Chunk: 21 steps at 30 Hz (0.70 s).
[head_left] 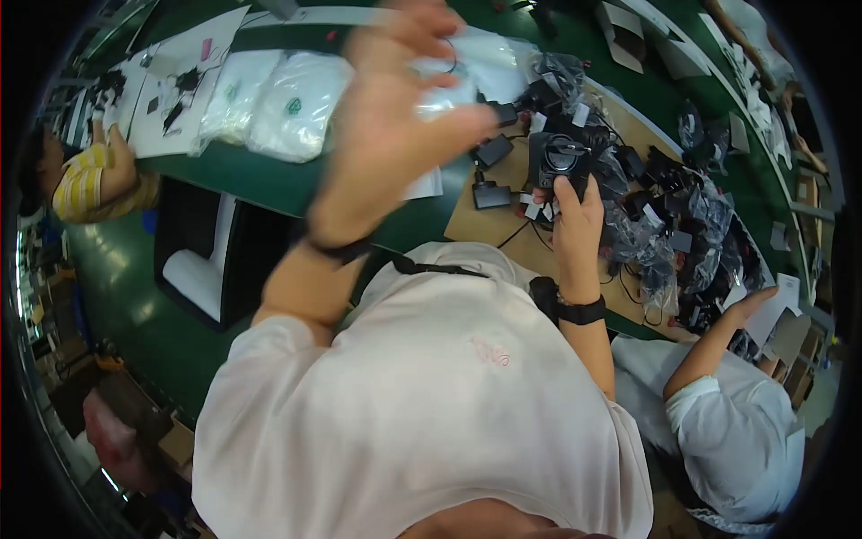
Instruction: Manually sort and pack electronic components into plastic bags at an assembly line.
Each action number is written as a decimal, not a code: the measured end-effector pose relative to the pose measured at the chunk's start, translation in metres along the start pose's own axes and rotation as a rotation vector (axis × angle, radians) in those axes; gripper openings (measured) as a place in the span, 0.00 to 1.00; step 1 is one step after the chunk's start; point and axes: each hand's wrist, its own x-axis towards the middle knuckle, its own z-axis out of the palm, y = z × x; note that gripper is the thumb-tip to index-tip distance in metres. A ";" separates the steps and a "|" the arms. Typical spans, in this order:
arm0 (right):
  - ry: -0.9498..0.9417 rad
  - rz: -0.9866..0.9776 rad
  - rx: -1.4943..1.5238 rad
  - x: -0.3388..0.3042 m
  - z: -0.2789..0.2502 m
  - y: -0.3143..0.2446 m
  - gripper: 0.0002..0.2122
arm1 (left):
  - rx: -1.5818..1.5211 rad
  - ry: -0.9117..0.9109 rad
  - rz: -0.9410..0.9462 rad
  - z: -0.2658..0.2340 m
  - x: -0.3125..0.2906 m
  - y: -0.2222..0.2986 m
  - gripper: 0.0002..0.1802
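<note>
My right hand [579, 220] is closed on a black power adapter [546, 163], with the thumb on its near edge. A coiled dark cable [566, 154] lies against the adapter. My left hand [382, 126] is raised in front of the clear plastic bags [292, 108] and blurred by motion. Its thumb points right, apart from the fingers, and I see nothing in it. Between the hands, loose black adapters [491, 195] with cables lie on a brown cardboard sheet [462, 220]. A heap of bagged adapters [642, 225] spreads over the cardboard's right side.
A co-worker in white [736, 440] sits at my right, one arm over the bench by some white card [783, 296]. Another person in yellow stripes [90, 184] works at the far left. A black bin [193, 256] stands left of me, below the green bench [242, 180].
</note>
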 end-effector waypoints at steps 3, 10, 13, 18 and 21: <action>0.025 -0.105 -0.157 0.006 -0.005 0.001 0.14 | -0.174 0.204 -0.052 0.033 -0.015 0.053 0.34; 0.088 -0.160 -0.342 -0.002 -0.005 -0.002 0.19 | -0.130 0.296 0.215 -0.083 -0.004 0.022 0.25; 0.043 -0.070 -0.271 -0.013 -0.013 0.000 0.22 | -0.094 0.359 0.241 -0.090 -0.009 0.022 0.20; 0.158 -0.114 -0.349 -0.015 -0.020 -0.002 0.21 | 0.003 0.433 0.073 -0.042 0.004 0.008 0.14; 0.174 -0.031 0.065 -0.002 -0.036 0.000 0.12 | 0.028 0.434 0.024 -0.011 0.027 -0.027 0.10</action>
